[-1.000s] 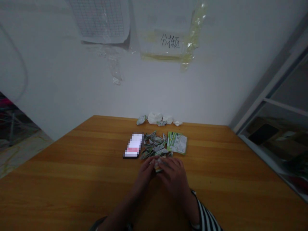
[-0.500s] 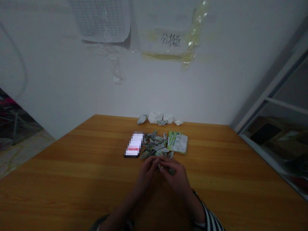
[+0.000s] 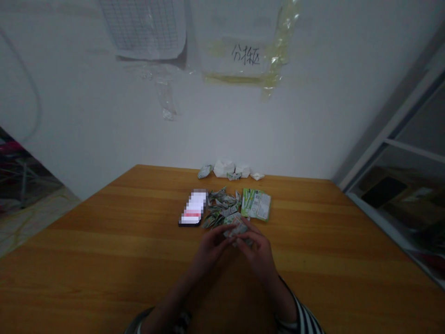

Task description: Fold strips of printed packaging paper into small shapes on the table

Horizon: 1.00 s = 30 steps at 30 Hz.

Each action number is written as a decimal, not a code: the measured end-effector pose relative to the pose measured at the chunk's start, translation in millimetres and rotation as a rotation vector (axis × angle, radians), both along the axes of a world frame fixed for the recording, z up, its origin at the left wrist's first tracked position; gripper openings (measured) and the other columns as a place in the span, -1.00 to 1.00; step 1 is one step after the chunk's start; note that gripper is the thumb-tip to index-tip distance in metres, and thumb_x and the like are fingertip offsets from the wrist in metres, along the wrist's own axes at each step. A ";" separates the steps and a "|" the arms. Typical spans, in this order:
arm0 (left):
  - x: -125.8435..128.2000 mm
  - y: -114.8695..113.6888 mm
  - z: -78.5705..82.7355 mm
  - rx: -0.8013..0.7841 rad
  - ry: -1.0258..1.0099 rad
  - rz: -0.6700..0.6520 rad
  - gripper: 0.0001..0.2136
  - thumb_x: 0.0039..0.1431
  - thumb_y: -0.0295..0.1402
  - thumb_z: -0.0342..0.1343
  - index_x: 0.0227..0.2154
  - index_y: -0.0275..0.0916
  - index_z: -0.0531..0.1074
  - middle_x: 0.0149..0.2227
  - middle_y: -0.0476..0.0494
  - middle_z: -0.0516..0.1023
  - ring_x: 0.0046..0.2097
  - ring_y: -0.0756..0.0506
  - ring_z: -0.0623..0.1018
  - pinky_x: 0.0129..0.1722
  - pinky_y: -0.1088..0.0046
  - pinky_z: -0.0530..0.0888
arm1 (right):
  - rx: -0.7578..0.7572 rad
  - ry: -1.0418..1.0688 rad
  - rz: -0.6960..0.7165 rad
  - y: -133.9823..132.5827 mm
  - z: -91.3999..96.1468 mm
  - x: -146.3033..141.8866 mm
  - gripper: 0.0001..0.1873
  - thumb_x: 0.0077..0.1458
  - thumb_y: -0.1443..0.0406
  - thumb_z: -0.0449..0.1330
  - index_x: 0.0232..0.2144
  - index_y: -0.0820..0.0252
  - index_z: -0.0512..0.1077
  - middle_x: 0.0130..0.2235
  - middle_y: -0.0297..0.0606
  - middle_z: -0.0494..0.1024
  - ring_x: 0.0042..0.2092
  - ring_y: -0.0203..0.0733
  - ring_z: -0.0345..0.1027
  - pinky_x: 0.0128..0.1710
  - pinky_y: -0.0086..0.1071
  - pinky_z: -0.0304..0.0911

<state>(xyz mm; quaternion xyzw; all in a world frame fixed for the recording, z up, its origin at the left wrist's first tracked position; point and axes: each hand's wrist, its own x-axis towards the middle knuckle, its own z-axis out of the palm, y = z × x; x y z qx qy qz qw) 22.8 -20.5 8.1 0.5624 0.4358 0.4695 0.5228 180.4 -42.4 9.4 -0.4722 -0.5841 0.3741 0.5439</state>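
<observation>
My left hand and my right hand meet over the wooden table, fingers pinched together on a small folded printed paper piece held between them. Just beyond my fingers lies a pile of several small folded green-and-white paper pieces. A flat green-and-white printed packet lies to the right of the pile. A phone with a lit screen lies to its left.
Crumpled white papers sit at the table's far edge against the white wall. Taped sheets and a handwritten label hang on the wall. A metal-framed shelf stands at the right.
My hands have lifted off the table a little and moved toward the pile. The folded paper piece now shows more between my fingertips.
</observation>
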 end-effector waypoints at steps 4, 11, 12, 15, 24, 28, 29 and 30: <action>-0.1 -2.5 5.5 -0.003 0.000 -0.043 -0.63 -0.04 -0.28 0.31 -0.11 -0.20 0.58 -0.18 -0.18 0.66 -0.18 -0.21 0.59 -0.16 0.30 0.50 | 0.021 0.009 0.026 6.0 -1.3 9.5 -0.89 0.03 0.26 0.28 -0.46 0.14 0.59 0.13 -0.06 0.45 0.18 0.05 0.29 0.18 -0.04 0.11; -0.9 -5.6 12.8 0.046 0.108 -0.156 -0.76 0.03 -0.23 0.23 -0.24 -0.16 0.64 -0.28 -0.12 0.70 -0.24 -0.22 0.60 -0.18 0.28 0.51 | 0.099 -0.055 -0.018 11.1 4.3 15.0 -0.81 0.07 0.22 0.26 -0.53 0.14 0.54 -0.08 -0.11 0.58 0.00 -0.03 0.42 0.05 -0.14 0.23; -0.3 -6.3 13.5 0.046 0.108 -0.155 -0.78 0.05 -0.23 0.22 -0.27 -0.16 0.65 -0.30 -0.11 0.70 -0.26 -0.21 0.60 -0.20 0.30 0.51 | 0.113 -0.070 -0.020 11.1 3.9 14.5 -0.82 0.07 0.22 0.26 -0.53 0.14 0.54 -0.09 -0.11 0.57 0.00 -0.03 0.41 0.05 -0.17 0.23; 2.5 -9.2 14.7 0.025 0.052 -0.119 -0.81 0.07 -0.23 0.21 -0.33 -0.17 0.66 -0.34 -0.11 0.69 -0.28 -0.18 0.59 -0.26 0.36 0.52 | 0.139 -0.088 0.010 11.1 2.7 13.0 -0.82 0.10 0.23 0.24 -0.50 0.14 0.53 -0.11 -0.12 0.54 -0.02 -0.05 0.40 0.01 -0.23 0.25; 2.4 -12.4 17.0 0.015 -0.042 -0.128 -0.65 0.15 -0.20 0.14 0.00 -0.09 0.51 0.02 -0.15 0.57 -0.06 -0.25 0.58 -0.17 0.28 0.56 | 0.245 -0.173 0.120 10.0 11.7 15.1 -0.90 0.07 0.22 0.28 -0.42 0.12 0.50 -0.10 -0.18 0.47 -0.04 -0.11 0.37 -0.03 -0.28 0.27; 2.5 -10.2 9.6 -0.011 -0.084 -0.075 -0.67 0.13 -0.20 0.16 -0.04 -0.10 0.54 -0.03 -0.14 0.61 -0.09 -0.25 0.59 -0.15 0.24 0.55 | 0.258 -0.173 0.110 8.9 14.0 15.8 -0.94 0.06 0.26 0.29 -0.41 0.11 0.52 -0.01 -0.15 0.48 0.01 -0.07 0.37 0.03 -0.21 0.24; 3.1 -10.0 8.8 -0.026 -0.101 -0.075 -0.67 0.13 -0.20 0.16 -0.05 -0.10 0.55 -0.04 -0.13 0.61 -0.09 -0.25 0.59 -0.14 0.23 0.55 | 0.252 -0.156 0.094 8.9 13.4 15.5 -0.92 0.07 0.27 0.28 -0.44 0.12 0.52 -0.02 -0.15 0.50 0.00 -0.07 0.38 0.02 -0.21 0.25; 3.7 -9.9 8.6 -0.039 -0.111 -0.084 -0.68 0.12 -0.20 0.17 -0.06 -0.11 0.55 -0.05 -0.14 0.62 -0.09 -0.25 0.59 -0.12 0.22 0.54 | 0.245 -0.135 0.078 9.1 12.3 14.9 -0.90 0.08 0.28 0.27 -0.47 0.13 0.51 -0.04 -0.16 0.51 -0.02 -0.08 0.40 0.01 -0.21 0.26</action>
